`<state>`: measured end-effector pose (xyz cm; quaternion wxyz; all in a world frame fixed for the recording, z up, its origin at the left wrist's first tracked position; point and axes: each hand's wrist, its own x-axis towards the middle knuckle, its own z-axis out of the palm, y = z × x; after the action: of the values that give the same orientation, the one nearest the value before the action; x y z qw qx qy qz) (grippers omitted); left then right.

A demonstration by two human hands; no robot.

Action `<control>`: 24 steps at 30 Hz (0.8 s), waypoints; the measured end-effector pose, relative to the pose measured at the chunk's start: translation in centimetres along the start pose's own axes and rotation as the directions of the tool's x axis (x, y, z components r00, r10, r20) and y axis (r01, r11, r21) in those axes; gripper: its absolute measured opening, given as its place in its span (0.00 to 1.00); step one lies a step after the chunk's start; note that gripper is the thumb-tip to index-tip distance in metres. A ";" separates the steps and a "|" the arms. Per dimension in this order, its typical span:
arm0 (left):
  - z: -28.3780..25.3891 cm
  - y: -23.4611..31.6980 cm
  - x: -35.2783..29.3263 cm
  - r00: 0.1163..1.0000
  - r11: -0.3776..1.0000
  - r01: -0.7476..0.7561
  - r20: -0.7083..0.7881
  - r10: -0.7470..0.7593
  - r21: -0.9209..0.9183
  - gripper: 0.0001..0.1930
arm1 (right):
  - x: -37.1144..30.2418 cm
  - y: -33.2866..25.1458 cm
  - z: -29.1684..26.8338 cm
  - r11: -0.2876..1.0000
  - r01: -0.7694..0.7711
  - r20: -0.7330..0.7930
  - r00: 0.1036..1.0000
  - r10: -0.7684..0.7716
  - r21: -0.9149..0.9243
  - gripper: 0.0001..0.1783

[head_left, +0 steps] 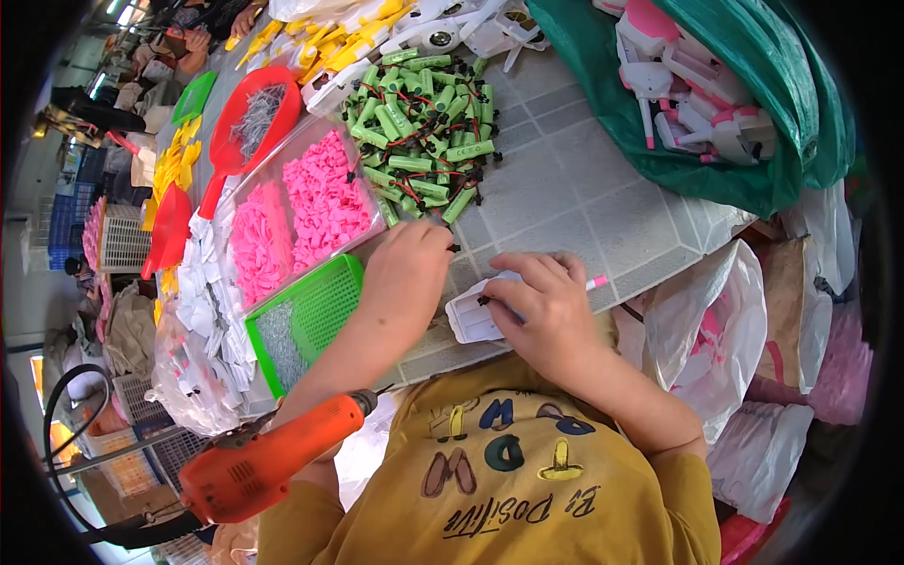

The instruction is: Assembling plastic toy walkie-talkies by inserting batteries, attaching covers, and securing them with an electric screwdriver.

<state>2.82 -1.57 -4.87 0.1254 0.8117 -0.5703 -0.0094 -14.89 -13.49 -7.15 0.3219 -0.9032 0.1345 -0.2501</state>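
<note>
My right hand [551,311] is closed over a white plastic casing [471,322] by the table's near edge. A pink-tipped white stem [595,282] sticks out on the hand's right side. At its fingertips is a small black piece, perhaps a connector [484,300]. My left hand [405,273] has its fingers curled together at the near edge of a heap of green cylindrical batteries [414,127] with red and black wires. A small black bit shows beside those fingertips; what they grip is hidden.
Left of the batteries, a clear tray [375,226] holds small pink parts. A green basket [350,287] with metal pieces and a red scoop [221,155] lie nearby. An orange power screwdriver [273,461] hangs near my left forearm. A green bag [791,169] of pink-and-white casings stands far right.
</note>
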 end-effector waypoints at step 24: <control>-1.2 1.4 -4.5 0.978 0.772 0.131 -0.048 -0.204 -0.622 0.09 | -0.3 -0.2 0.9 1.000 -0.016 -0.057 0.998 0.016 -0.007 0.12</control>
<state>0.14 2.42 -4.01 0.4137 0.7731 -0.4534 -0.1601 -14.65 -12.75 -7.80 0.3165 -0.8958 0.1519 -0.2726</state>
